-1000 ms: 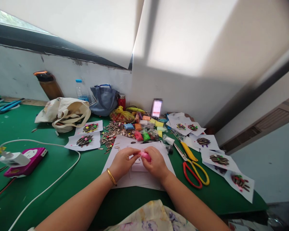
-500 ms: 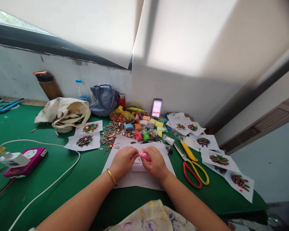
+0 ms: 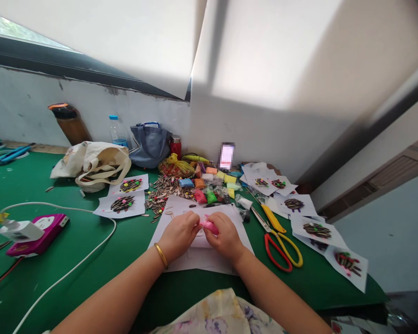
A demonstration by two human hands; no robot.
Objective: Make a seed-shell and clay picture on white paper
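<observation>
My right hand is closed around a lump of pink clay. My left hand, with a gold bangle on its wrist, pinches at the left end of the same lump. Both hands rest over white paper sheets lying on the green table. Just beyond the hands lie a pile of sunflower seeds and several small packets of coloured clay.
Yellow scissors and red-and-yellow scissors lie right of the paper. Finished seed pictures spread along the right edge, two more at left. A pink device with a white charger and cable sits far left; bags and bottles line the wall.
My left hand's fingers have closed in slightly on the pink clay. Everything else stays where it was.
</observation>
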